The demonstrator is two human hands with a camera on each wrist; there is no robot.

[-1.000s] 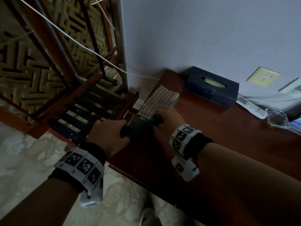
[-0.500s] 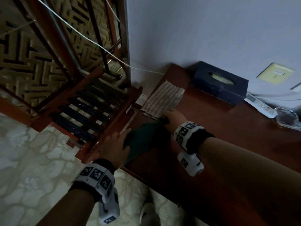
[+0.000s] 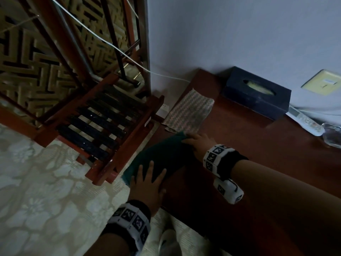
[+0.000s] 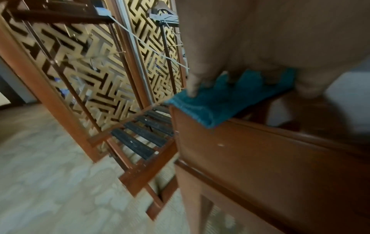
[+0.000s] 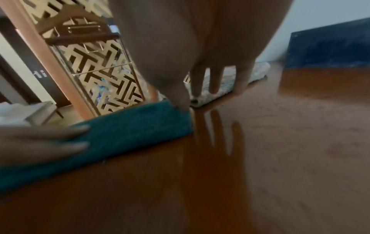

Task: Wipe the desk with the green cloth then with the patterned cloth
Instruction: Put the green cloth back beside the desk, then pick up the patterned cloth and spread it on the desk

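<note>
the green cloth (image 3: 162, 154) lies flat along the desk (image 3: 258, 163) left edge, one corner overhanging. left hand (image 3: 147, 183) presses it flat-fingered at 7 o'clock; right hand (image 3: 198, 141), fingers spread, thumb on its far corner. patterned cloth (image 3: 188, 111) just beyond at 12; bare wood toward 3.

A hotel-like room is showing: a polished wooden desk (image 3: 258, 154), tissue box (image 3: 256, 93), slatted luggage rack (image 3: 103, 122), patterned carpet (image 3: 46, 200) and gold lattice screen (image 3: 27, 58)

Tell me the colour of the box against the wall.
Dark navy blue box, with a yellowish opening on top; clearest in the head view.
</note>
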